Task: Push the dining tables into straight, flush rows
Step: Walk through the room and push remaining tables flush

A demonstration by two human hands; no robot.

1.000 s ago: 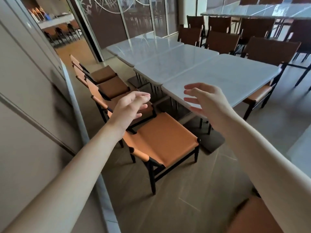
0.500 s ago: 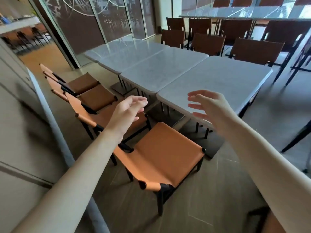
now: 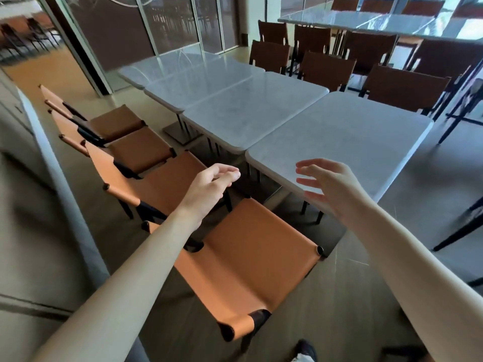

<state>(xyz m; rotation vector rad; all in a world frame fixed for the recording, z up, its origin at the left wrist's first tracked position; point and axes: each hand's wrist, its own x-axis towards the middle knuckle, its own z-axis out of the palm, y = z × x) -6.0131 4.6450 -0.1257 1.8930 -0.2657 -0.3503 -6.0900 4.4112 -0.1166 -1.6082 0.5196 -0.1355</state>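
Observation:
A row of white marble-topped dining tables runs away from me. The nearest table [image 3: 339,137] sits slightly offset from the second table [image 3: 256,111]; a third table [image 3: 198,82] and a farther one [image 3: 167,66] follow. My left hand [image 3: 209,189] hovers above an orange chair seat, left of the nearest table's corner, fingers loosely curled and holding nothing. My right hand [image 3: 332,186] is spread open just in front of the nearest table's near edge; whether it touches the edge is unclear.
Several orange leather chairs line the left side, the closest orange chair [image 3: 251,257] right below my arms. Dark brown chairs [image 3: 402,84] stand behind the tables. A wall with a ledge [image 3: 60,178] runs along the left. Another table row [image 3: 379,22] is at the back right.
I have moved closer to the nearest table and the view has tilted down. Both hands stay raised and empty, now nearer the table's front edge.

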